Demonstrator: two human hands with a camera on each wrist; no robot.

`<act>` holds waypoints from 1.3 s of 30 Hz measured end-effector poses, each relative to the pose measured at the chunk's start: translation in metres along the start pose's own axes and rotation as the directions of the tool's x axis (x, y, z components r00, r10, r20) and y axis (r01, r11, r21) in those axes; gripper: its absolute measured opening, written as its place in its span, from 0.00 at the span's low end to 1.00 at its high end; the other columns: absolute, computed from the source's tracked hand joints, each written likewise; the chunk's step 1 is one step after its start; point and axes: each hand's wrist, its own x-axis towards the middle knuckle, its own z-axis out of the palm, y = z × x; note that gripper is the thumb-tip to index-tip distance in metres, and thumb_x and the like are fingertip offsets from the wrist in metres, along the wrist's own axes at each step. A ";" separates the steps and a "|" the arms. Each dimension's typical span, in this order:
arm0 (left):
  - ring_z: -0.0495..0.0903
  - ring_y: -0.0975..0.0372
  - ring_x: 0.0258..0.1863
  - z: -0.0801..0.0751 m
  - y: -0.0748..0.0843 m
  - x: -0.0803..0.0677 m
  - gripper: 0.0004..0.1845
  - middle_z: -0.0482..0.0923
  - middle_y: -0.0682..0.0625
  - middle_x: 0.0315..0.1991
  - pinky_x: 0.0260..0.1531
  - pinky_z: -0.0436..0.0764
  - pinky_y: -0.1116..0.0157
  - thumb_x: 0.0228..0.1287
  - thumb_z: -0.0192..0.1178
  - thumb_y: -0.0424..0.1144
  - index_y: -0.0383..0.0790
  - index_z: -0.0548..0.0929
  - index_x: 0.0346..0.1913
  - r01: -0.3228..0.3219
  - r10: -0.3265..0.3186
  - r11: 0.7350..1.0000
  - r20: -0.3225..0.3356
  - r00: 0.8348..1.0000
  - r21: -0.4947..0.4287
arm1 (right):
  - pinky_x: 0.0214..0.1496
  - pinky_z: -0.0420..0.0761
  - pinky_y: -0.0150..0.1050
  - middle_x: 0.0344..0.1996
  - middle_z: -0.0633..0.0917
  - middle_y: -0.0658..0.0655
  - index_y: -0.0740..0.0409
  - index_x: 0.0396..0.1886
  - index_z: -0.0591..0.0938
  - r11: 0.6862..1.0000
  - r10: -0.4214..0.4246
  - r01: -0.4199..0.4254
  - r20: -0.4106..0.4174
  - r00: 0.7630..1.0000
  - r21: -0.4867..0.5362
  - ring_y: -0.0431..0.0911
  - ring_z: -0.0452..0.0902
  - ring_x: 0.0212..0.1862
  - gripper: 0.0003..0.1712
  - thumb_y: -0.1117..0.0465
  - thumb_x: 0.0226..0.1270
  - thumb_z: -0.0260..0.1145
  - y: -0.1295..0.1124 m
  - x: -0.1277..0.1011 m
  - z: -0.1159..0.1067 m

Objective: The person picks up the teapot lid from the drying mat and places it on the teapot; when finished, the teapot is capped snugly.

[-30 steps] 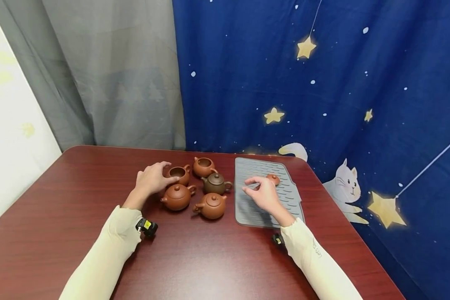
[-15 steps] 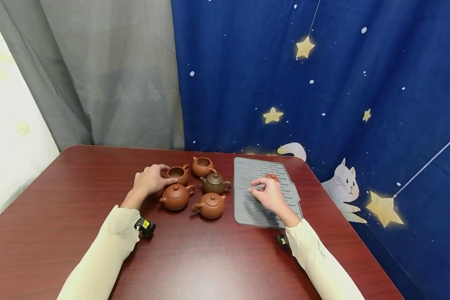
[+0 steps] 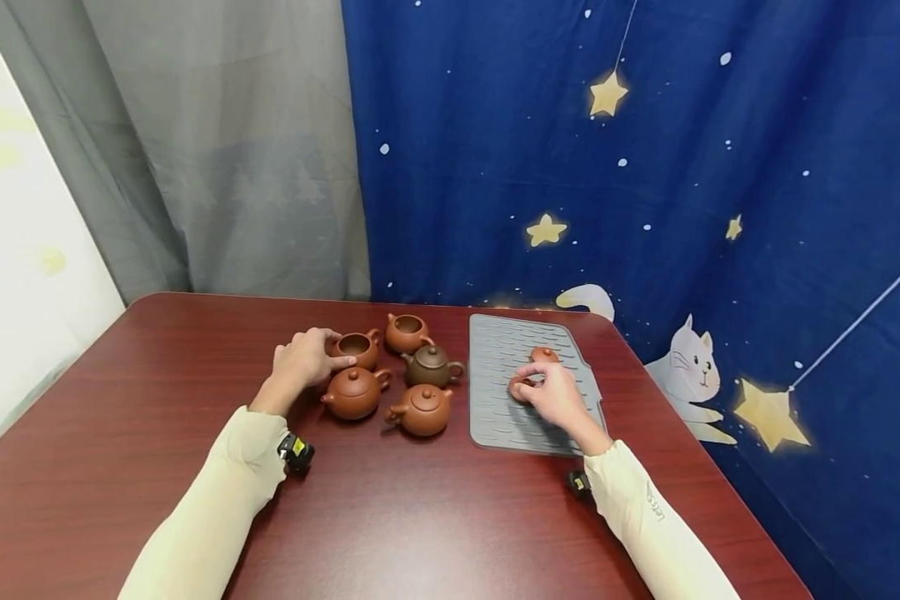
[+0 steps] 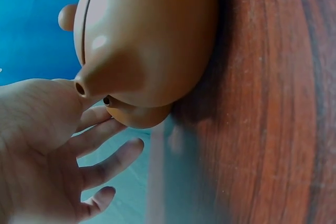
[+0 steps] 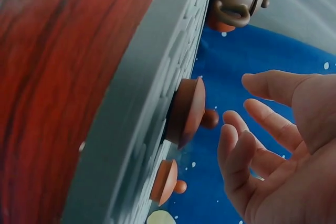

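Blue curtain: the backdrop, all stars, hanging beyond the far edge.
Tabletop: red-brown wood, carrying the whole cast, pots on the left, mat on the right.
Grey mat: the ridged mat lies at the right end, with two loose lids on it.
Left hand: at the back-left of the cluster, the left hand has thumb and fingers on either side of an uncovered pot; steadying it, I'd judge, though I cannot tell whether that's a true grip.
Right hand: and here's the action! The right hand is over the mat, fingers loosely bent, holding nothing; the wrist view shows daylight between fingertips and lid. The step looks like a reach for that lid.
Lidded teapots: two reddish ones at the front, left and right, with a dark brown one just behind, all three covered.
Open teapots: two without lids, the left one at the left hand, the other at the back.
Near lid: this one sits knob up, right beside the fingers.
Far lid: its partner rests just beyond, also knob up.
Knob: the small target; the next move seems to call for a neat thumb-and-finger pinch here, clear of the far lid.
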 end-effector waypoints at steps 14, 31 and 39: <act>0.68 0.44 0.55 -0.002 -0.002 0.000 0.34 0.73 0.40 0.55 0.47 0.60 0.44 0.52 0.62 0.60 0.45 0.74 0.59 -0.002 0.002 1.000 -0.004 1.000 -0.008 | 0.40 0.75 0.44 0.36 0.84 0.53 0.54 0.35 0.86 0.995 0.006 -0.004 0.028 1.000 -0.104 0.50 0.77 0.41 0.09 0.60 0.52 0.70 0.011 0.008 0.002; 0.68 0.44 0.56 0.001 -0.002 0.000 0.35 0.72 0.42 0.56 0.49 0.60 0.44 0.52 0.62 0.61 0.46 0.73 0.60 0.010 -0.010 1.000 0.010 1.000 -0.013 | 0.38 0.74 0.43 0.31 0.84 0.52 0.55 0.30 0.85 0.992 0.039 -0.036 0.026 0.999 -0.122 0.47 0.76 0.37 0.05 0.62 0.51 0.71 0.008 0.012 0.003; 0.68 0.45 0.56 0.001 -0.002 0.000 0.34 0.73 0.42 0.56 0.49 0.60 0.44 0.53 0.62 0.60 0.46 0.73 0.60 0.008 -0.008 1.000 -0.001 1.000 -0.016 | 0.34 0.73 0.41 0.32 0.85 0.49 0.50 0.28 0.86 0.993 0.056 -0.055 0.006 0.998 -0.108 0.47 0.76 0.37 0.04 0.59 0.51 0.72 -0.004 0.012 0.004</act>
